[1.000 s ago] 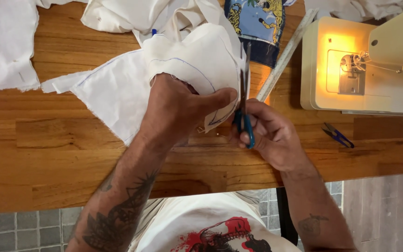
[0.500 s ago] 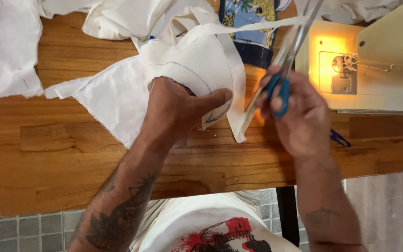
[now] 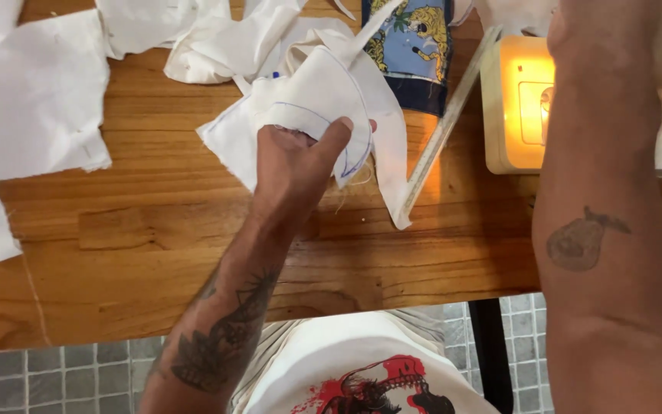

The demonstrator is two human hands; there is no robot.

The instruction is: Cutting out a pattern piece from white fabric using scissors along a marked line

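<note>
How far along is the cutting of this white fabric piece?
Done: white offcuts lie on the wooden table, so cutting has happened. In hand: the left hand grips the white fabric piece, with its drawn blue curve visible near the thumb. The right hand is out of view, only the forearm showing, and no scissors are visible. Left: fabric shows outside the blue line, so trimming looks unfinished.

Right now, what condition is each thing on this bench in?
Left hand: gripping the marked white fabric piece, lifted and folded, blue curve drawn on it.
Right hand: out of view; only the forearm shows, raised.
Sewing machine: lamp lit.
White fabric scraps: lying loose, ragged edges.
Printed blue cloth: lying flat.
Ruler: lying slantwise on the wooden table.
</note>
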